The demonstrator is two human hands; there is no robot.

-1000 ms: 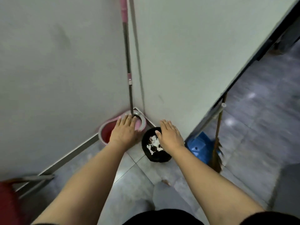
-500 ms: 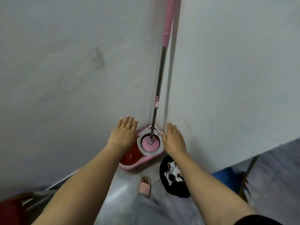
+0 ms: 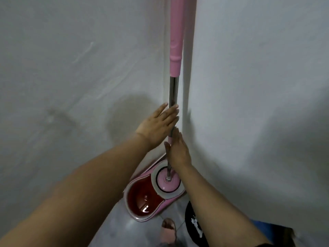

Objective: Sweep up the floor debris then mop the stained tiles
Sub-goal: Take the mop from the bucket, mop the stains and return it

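Observation:
A mop with a pink grip (image 3: 176, 41) and steel shaft (image 3: 173, 91) stands upright in the wall corner. Its pink head (image 3: 167, 183) sits in the spin basket of a pink bucket (image 3: 140, 215) on the floor. My left hand (image 3: 156, 127) lies flat across the shaft with the fingers straight. Just below it, my right hand (image 3: 179, 150) meets the shaft, thumb on the left side and fingers stretched up the right side. Neither hand has curled around the shaft.
A black bin (image 3: 193, 227) holding white scraps stands right of the bucket, partly behind my right arm. A blue dustpan (image 3: 261, 228) shows at the bottom right. My foot in a pink slipper (image 3: 168, 227) is just in front of the bucket. Grey walls close in on both sides.
Both hands rose from beside the bucket rim to the mop shaft. The view tilted up and closer to the corner, and the broom slid out of sight.

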